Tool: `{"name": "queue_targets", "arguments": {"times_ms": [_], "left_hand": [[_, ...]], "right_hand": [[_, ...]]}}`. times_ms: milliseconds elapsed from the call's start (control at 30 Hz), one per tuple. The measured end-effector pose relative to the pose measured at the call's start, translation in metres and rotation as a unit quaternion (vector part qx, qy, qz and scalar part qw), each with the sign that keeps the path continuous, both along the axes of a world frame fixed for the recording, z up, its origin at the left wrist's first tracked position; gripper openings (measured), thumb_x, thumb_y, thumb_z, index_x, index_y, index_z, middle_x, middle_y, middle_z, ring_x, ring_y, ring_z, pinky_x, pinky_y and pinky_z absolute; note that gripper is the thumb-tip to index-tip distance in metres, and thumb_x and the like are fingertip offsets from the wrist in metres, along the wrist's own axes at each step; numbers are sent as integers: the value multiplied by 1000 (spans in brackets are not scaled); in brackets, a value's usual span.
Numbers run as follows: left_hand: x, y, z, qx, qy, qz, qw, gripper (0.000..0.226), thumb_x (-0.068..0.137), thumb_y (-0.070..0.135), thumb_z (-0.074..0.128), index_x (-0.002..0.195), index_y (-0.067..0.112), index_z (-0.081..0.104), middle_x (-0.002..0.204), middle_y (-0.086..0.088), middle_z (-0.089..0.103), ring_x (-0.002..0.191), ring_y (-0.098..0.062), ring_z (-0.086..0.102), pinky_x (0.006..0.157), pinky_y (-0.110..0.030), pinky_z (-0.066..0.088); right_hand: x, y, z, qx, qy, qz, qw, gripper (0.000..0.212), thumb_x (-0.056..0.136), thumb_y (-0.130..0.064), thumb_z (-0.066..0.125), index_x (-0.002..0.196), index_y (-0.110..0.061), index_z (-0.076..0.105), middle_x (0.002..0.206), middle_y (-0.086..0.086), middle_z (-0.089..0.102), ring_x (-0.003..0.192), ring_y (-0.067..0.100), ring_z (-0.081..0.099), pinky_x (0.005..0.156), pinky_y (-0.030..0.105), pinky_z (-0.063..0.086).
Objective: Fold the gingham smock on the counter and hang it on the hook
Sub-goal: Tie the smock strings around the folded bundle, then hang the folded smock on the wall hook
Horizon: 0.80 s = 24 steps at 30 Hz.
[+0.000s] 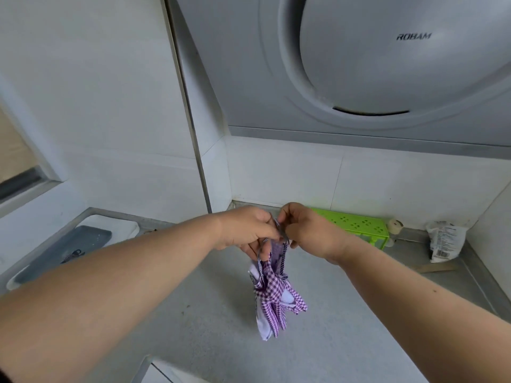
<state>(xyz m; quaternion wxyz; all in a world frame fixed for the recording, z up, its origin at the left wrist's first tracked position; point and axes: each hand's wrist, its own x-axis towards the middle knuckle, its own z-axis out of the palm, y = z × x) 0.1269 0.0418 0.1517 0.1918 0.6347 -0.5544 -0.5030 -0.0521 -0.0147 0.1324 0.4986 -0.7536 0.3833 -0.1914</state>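
Smock (pixel 272 291): purple-and-white gingham, bunched into a narrow hanging bundle, held up in the air above the middle of the counter (pixel 210 322). Its lower end dangles free; cannot tell whether the tip brushes the surface. Not lying flat, so the folding looks done or nearly so.

Left hand (pixel 246 230): fingers curled, pinching the top of the smock at a thin strap or loop. Right hand (pixel 307 230): likewise pinching the same strap from the other side, fingertips almost meeting the left's. Both hands sit close together, above the back part of the counter. Likely reason: they are drawing out or spreading the loop so it can go over a hook. The weight of the cloth hangs from this one pinch point, which keeps the bundle narrow.

No hook visible in view; where it is cannot be said.

Counter: pale grey, speckled, some small marks. At its back edge, a green perforated rack (pixel 356 228) lies against the wall, partly behind the right hand. Near the back right corner, a white printed bag (pixel 443 241), with a small round knob-like item (pixel 395 226) between rack and bag.

Left side: a sink (pixel 36 252) holding a dark grey tray (pixel 66 252).

Room: white tiled walls, corner behind the hands, a large grey range hood (pixel 387 64) overhead.
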Motion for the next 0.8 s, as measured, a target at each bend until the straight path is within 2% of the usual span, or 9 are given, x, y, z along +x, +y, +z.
{"name": "queue_targets", "arguments": {"times_ms": [133, 233, 333, 433, 500, 567, 633, 700, 800], "left_hand": [[1, 8, 32, -40, -3, 63, 997, 6, 101, 12, 58, 98, 11, 62, 70, -13, 72, 71, -28, 74, 80, -44, 64], [4, 16, 55, -77, 15, 139, 987, 9, 102, 12, 57, 98, 10, 65, 68, -10, 70, 65, -25, 72, 70, -37, 63], [13, 24, 75, -114, 63, 221, 966, 8, 101, 15, 65, 99, 10, 71, 76, -8, 69, 63, -23, 71, 66, -35, 63], [26, 31, 91, -148, 117, 284, 940, 16, 94, 11, 73, 78, 14, 75, 78, -7, 61, 63, -22, 62, 73, -39, 62], [39, 38, 102, -166, 138, 325, 921, 23, 90, 11, 76, 69, 16, 69, 80, -6, 53, 65, -22, 56, 66, -33, 57], [52, 46, 115, -182, 157, 341, 909, 18, 90, 14, 77, 75, 15, 68, 84, -6, 50, 65, -18, 53, 59, -29, 52], [69, 59, 131, -200, 153, 341, 906, 11, 90, 21, 79, 93, 10, 79, 83, 0, 49, 67, -14, 48, 59, -26, 45], [84, 67, 143, -223, 137, 344, 902, 30, 89, 27, 80, 112, 8, 82, 82, 5, 49, 69, -13, 44, 62, -26, 40], [122, 84, 164, -264, 155, 322, 896, 27, 89, 31, 80, 112, 16, 84, 104, 0, 72, 89, -17, 55, 76, -30, 46]], "right_hand": [[10, 3, 20, -27, -7, -11, 1000, 18, 82, -12, 57, 99, -19, 55, 89, 4, 64, 79, 20, 59, 75, 48, 55], [24, 9, 39, -53, -37, -63, 996, 16, 88, -24, 64, 96, -19, 50, 84, 1, 58, 69, 18, 53, 62, 38, 47], [40, 19, 60, -50, -45, -44, 997, 29, 89, -44, 60, 97, -17, 58, 90, 1, 68, 85, 23, 67, 79, 45, 55], [57, 38, 81, -75, -45, 27, 996, 34, 92, -48, 60, 93, -14, 59, 71, -9, 58, 65, 14, 54, 64, 34, 43], [74, 50, 96, -88, -68, 45, 993, 36, 92, -48, 63, 82, -15, 51, 62, -8, 44, 57, 13, 41, 58, 32, 34], [90, 57, 111, -111, -81, 24, 990, 32, 95, -40, 61, 79, -16, 47, 63, -4, 42, 57, 15, 38, 56, 33, 33], [110, 66, 127, -131, -78, -2, 988, 28, 100, -31, 54, 85, -7, 56, 70, 6, 61, 61, 18, 47, 61, 36, 41], [127, 71, 141, -131, -82, -18, 988, 30, 102, -27, 50, 94, -2, 64, 88, 16, 74, 69, 20, 58, 68, 36, 47], [164, 91, 165, -137, -109, -24, 984, 29, 101, -29, 49, 91, -5, 61, 82, 16, 71, 64, 17, 56, 67, 39, 49]]}}
